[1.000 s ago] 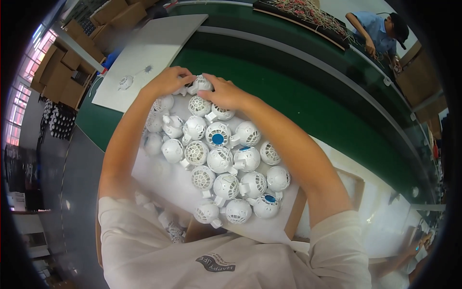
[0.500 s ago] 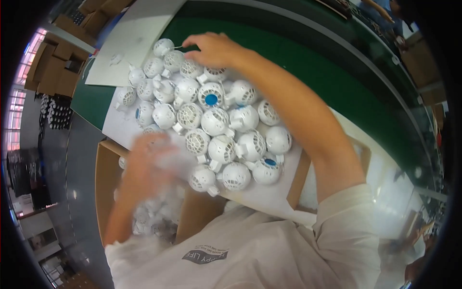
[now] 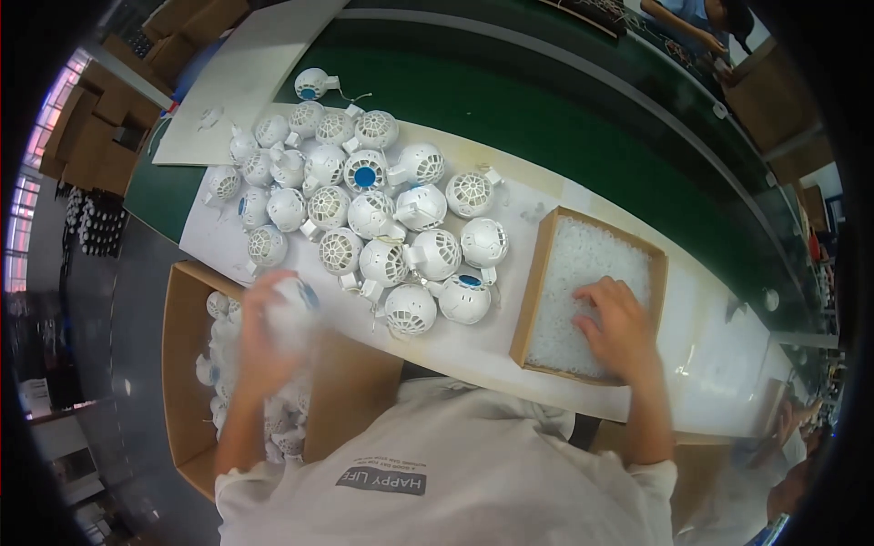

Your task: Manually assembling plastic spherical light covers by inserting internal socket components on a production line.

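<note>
My left hand (image 3: 262, 344), smeared by motion, is closed round a white lattice ball (image 3: 289, 314) with a blue patch, above the inner edge of a deep cardboard box (image 3: 182, 364). More white balls lie in that box. My right hand (image 3: 621, 329) hovers over or touches small clear pieces (image 3: 583, 264) filling a shallow cardboard tray (image 3: 521, 337); its thumb and forefinger are apart and nothing shows between them. Between my hands, several white lattice balls (image 3: 371, 215) with small square tabs are spread on a white work surface (image 3: 501, 309).
A green surface (image 3: 510, 100) runs behind the work surface. One white ball (image 3: 310, 84) sits apart at the far left beside a pale board (image 3: 228, 100). Stacked brown cartons (image 3: 96, 127) stand at left. A co-worker (image 3: 692, 27) is at the far right.
My right hand has swung from the far balls across to the tray at right. My left hand stays near the deep box, now with a clearer blue-patched ball in it.
</note>
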Motion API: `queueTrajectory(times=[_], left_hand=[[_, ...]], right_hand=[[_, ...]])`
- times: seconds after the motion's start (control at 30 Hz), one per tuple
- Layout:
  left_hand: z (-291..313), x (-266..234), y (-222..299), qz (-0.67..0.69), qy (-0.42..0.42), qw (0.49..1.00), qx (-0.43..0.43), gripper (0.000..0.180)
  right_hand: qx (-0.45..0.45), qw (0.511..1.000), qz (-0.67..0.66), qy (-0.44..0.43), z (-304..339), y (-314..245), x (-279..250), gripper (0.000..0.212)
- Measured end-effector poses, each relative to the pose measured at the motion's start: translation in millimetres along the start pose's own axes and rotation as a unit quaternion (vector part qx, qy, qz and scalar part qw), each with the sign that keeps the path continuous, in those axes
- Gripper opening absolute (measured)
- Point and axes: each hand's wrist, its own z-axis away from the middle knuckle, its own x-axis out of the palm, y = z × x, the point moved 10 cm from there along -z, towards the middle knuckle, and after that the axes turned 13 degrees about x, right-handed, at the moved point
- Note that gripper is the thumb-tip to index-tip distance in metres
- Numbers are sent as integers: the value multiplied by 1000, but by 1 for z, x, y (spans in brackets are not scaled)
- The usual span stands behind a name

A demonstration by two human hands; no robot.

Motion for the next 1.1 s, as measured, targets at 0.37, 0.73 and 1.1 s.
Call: queueTrajectory(times=[0.37,0.73,1.1], left_hand=[[-271,-38,-15,-360,-8,911,201,61],[-345,-70,-190,-412,-19,910,31,56],[-226,13,-25,146,104,984,11,59]], right_hand=[[5,997,-46,67,1,3,3,15],[0,986,-137,94,0,11,-2,14],[9,934,-321,158,21,35,-15,23]])
